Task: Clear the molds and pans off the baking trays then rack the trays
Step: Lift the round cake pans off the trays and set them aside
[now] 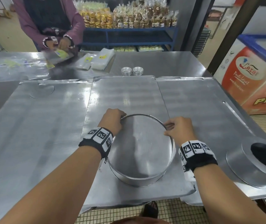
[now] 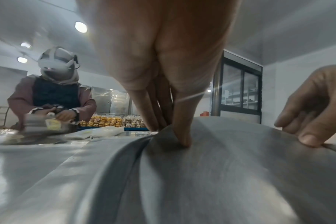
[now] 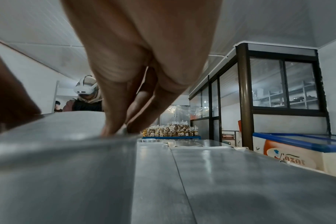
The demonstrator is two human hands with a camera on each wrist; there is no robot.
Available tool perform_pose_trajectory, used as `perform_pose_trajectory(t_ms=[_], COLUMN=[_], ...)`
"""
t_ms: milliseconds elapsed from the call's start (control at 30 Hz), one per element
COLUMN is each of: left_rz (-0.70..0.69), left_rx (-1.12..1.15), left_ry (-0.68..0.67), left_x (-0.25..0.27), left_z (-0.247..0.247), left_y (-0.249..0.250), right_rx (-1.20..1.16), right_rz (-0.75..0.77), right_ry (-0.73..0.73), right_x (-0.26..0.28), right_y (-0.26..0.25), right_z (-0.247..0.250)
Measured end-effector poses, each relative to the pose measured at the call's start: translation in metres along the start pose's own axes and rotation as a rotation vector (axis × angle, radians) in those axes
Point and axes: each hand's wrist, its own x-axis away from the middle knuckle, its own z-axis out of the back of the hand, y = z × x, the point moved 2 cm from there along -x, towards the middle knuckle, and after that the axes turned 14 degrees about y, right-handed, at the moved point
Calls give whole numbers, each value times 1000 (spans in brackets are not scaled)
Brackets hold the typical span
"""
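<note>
Before us lies a long stainless-steel work table (image 1: pixel 174 62), and on it three flat, dull-silver rectangular baking trays (image 1: pixel 40 120) set side by side, edges touching or overlapping. On the middle baking tray (image 1: pixel 125 94), toward its near end, stands a round, straight-walled silver cake pan (image 1: pixel 138 152); its brushed flat face is turned up, so it looks to be upside down, with a thin rim line around the top. A second round silver pan with a dark central hole (image 1: pixel 258 160) sits on the right-hand tray (image 1: pixel 193 101), at its near right corner. Beyond the trays, two small stacks of shiny fluted tart molds (image 1: pixel 132 71) stand on the table.

Our left hand (image 1: pixel 113 120) pinches the cake pan's upper left edge, thumb (image 2: pixel 182 136) on the flat face and fingers curled over the wall. Our right hand (image 1: pixel 178 129) pinches the opposite right edge the same way, fingertips (image 3: pixel 109 131) pressed together on the rim.
</note>
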Motion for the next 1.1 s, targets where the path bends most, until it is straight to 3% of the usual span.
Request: perform_pose_trajectory(t_ms=[100, 267, 467, 533, 767, 1000, 1100], left_rz=[22, 205, 216, 242, 237, 393, 421], left_rx=[-84, -184, -224, -187, -120, 279, 486], left_ry=[-8, -193, -468, -499, -341, -67, 66], left_x=[-7, -3, 12, 16, 25, 15, 1], left_z=[-2, 0, 3, 1, 5, 14, 2], left_y=[-12, -30, -37, -42, -45, -38, -37], right_rx=[18, 47, 57, 80, 61, -228, -460], right_rz=[16, -77, -166, -202, -277, -351, -428], right_ry=[-10, -118, -206, -230, -205, -40, -29], right_x=[1, 3, 10, 15, 33, 48, 48], right_y=[6, 20, 23, 24, 26, 17, 4], right_z=[0, -1, -2, -4, -3, 7, 9])
